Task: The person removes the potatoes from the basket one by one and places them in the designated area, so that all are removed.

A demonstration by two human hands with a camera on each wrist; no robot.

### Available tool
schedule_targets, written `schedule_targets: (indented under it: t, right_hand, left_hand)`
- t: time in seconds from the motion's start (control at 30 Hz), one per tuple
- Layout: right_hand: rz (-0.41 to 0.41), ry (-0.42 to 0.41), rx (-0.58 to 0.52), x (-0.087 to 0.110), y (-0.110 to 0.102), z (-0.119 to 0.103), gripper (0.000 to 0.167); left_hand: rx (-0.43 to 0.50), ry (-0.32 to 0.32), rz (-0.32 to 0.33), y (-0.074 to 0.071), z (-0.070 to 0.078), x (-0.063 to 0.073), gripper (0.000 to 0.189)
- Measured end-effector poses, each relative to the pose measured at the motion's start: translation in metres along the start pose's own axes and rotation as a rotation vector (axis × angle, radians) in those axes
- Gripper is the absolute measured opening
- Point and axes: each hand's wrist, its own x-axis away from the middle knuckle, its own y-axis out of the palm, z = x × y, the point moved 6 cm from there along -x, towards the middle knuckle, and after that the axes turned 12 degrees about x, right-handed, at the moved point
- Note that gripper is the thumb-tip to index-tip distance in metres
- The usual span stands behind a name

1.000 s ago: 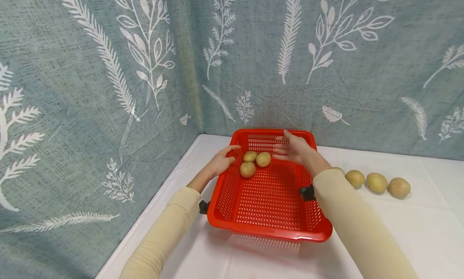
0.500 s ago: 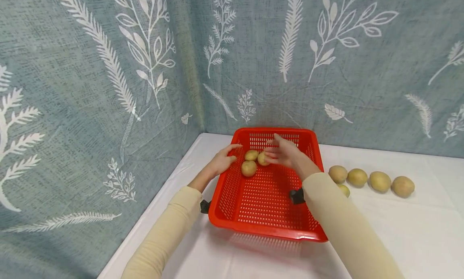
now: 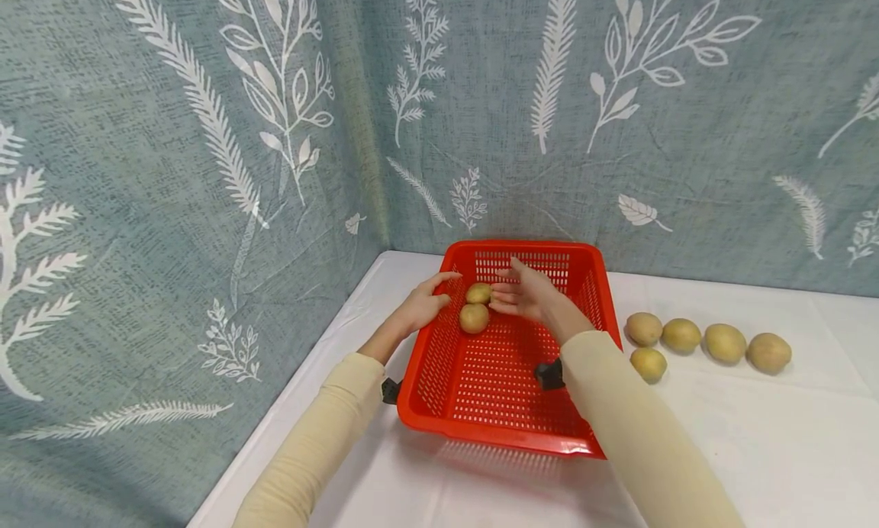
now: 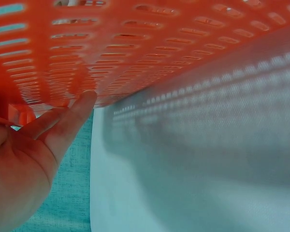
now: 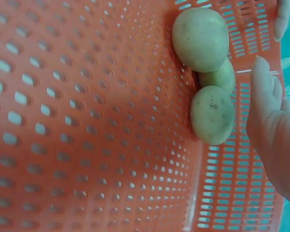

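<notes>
A red perforated plastic basket (image 3: 504, 436) stands on the white cloth. Inside, at its far left corner, three potatoes (image 5: 201, 39) lie close together. The head view shows one potato (image 3: 474, 318) and another (image 3: 478, 293); the third is behind my right hand (image 3: 525, 295). That hand is in the basket with its fingers extended, right beside the potatoes and holding none. My left hand (image 3: 422, 305) holds the basket's left rim, and in the left wrist view its fingers (image 4: 70, 123) lie against the outer wall.
On the cloth right of the basket, several potatoes (image 3: 724, 343) form a row. One more potato (image 3: 648, 365) lies just in front of the row's left end. A blue-green leaf-patterned curtain (image 3: 494, 116) hangs behind and along the left side.
My right hand has moved left inside the basket, covering one potato in the head view. Its forearm has uncovered potatoes on the cloth. The left hand keeps its place on the rim.
</notes>
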Motion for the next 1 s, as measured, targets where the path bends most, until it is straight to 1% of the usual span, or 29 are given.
schedule_targets:
  t: [0.13,0.23,0.4,0.5,0.6,0.67,0.73,0.77,0.83,0.9,1.0]
  right_hand:
    - [0.026,-0.004,-0.028,-0.002,-0.003,0.003,0.058]
    - [0.066,-0.014,-0.073,-0.003,-0.008,0.005,0.057]
    - [0.175,-0.041,-0.173,-0.006,-0.020,0.006,0.053]
    - [0.253,-0.058,-0.214,-0.008,-0.025,0.005,0.051]
    - [0.326,-0.062,-0.206,-0.007,-0.030,0.006,0.049]
    - [0.370,-0.057,-0.171,-0.007,-0.033,0.008,0.048]
    - [0.397,-0.052,-0.128,-0.006,-0.035,0.010,0.048]
    - [0.406,-0.047,-0.106,-0.006,-0.036,0.011,0.049]
    - [0.398,-0.025,-0.062,-0.007,-0.037,0.014,0.053]
    - [0.357,0.002,-0.040,-0.008,-0.037,0.017,0.059]
    - [0.271,0.048,-0.003,-0.011,-0.033,0.021,0.066]
  left_hand:
    - [0.008,0.000,0.004,0.000,-0.001,0.000,0.050]
    - [0.014,0.007,0.005,-0.001,-0.002,0.001,0.050]
    - [0.013,0.019,0.012,-0.002,-0.001,0.003,0.050]
    - [0.015,0.018,0.018,-0.003,0.000,0.004,0.050]
    - [0.018,0.019,0.018,-0.003,0.000,0.003,0.050]
    - [0.021,0.020,0.017,-0.003,0.000,0.003,0.050]
    - [0.020,0.021,0.018,-0.003,0.000,0.003,0.051]
    - [0.022,0.020,0.019,-0.003,0.001,0.003,0.051]
    - [0.024,0.020,0.016,-0.003,0.001,0.003,0.051]
    - [0.029,0.017,0.010,-0.002,0.001,0.003,0.051]
    - [0.028,0.020,0.003,-0.001,0.002,0.003,0.051]
